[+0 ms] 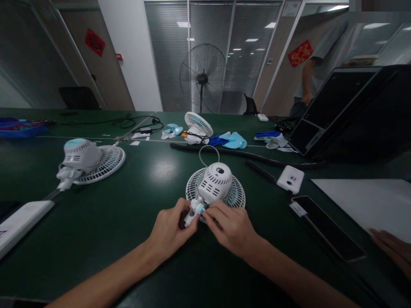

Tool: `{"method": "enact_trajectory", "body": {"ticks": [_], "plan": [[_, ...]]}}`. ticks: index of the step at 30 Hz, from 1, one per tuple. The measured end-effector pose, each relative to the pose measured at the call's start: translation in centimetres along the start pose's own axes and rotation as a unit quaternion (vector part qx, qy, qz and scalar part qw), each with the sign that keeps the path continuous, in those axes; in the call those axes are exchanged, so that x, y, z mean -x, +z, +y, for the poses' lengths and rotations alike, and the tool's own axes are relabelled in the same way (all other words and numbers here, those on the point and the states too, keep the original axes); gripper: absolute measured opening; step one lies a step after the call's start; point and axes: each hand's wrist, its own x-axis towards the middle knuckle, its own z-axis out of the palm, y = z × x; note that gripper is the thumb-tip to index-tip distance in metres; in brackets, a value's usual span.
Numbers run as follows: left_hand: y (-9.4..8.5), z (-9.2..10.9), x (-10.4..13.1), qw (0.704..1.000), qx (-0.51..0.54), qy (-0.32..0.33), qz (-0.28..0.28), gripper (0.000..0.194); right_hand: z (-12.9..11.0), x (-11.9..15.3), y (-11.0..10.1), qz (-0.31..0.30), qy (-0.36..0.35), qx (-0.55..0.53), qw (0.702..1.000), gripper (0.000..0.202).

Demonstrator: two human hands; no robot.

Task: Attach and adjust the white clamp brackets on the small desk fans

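A small white fan (214, 182) lies face down on the dark green table (135, 256), its round grille under the motor housing. At its near side sticks out a white clamp part (193, 210), and my left hand (173, 229) is closed around it from the left. My right hand (233, 222) pinches a light blue knob (201, 209) on that part, thumb and fingers together. The fingertips partly cover the clamp and knob. A thin grey cable (208, 147) loops up behind the housing.
A second fan (81, 156) lies at left beside a white power bank (24, 220). Another fan (197, 128) stands behind. Right are a white box (290, 179), a phone (329, 226) and a black case (340, 107). Another person's hand (391, 246) rests at the right edge; someone stands behind.
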Motion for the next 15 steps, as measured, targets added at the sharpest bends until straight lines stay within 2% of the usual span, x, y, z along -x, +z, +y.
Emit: {"method": "enact_trajectory", "body": {"ticks": [1, 3, 6, 8, 10, 12, 15], "plan": [[0.0, 0.0, 0.0, 1.000, 0.001, 0.001, 0.001, 0.020, -0.4, 0.1, 0.1, 0.001, 0.043, -0.021, 0.999, 0.022], [-0.1, 0.0, 0.0, 1.000, 0.001, 0.001, 0.003, 0.021, -0.8, 0.2, 0.0, 0.005, 0.081, -0.024, 0.996, 0.024], [-0.1, -0.1, -0.1, 1.000, -0.001, -0.004, 0.006, 0.021, -0.4, 0.5, -0.8, 0.009, 0.024, 0.043, 0.999, 0.017], [-0.1, -0.1, -0.1, 1.000, -0.001, -0.006, 0.005, 0.019, 0.3, 0.7, -1.3, 0.004, -0.057, 0.070, 0.996, 0.027], [-0.2, -0.1, -0.2, 1.000, 0.001, -0.004, 0.004, 0.019, 0.9, 0.7, -1.4, 0.024, -0.088, 0.078, 0.993, 0.027], [-0.2, 0.0, -0.2, 1.000, 0.005, -0.003, 0.005, 0.020, 1.2, 0.6, -1.1, 0.039, -0.092, 0.070, 0.992, 0.023], [-0.4, 0.0, -0.3, 1.000, 0.010, -0.008, 0.005, 0.019, 1.0, 0.2, -0.3, 0.043, -0.053, 0.025, 0.997, 0.016]]}}
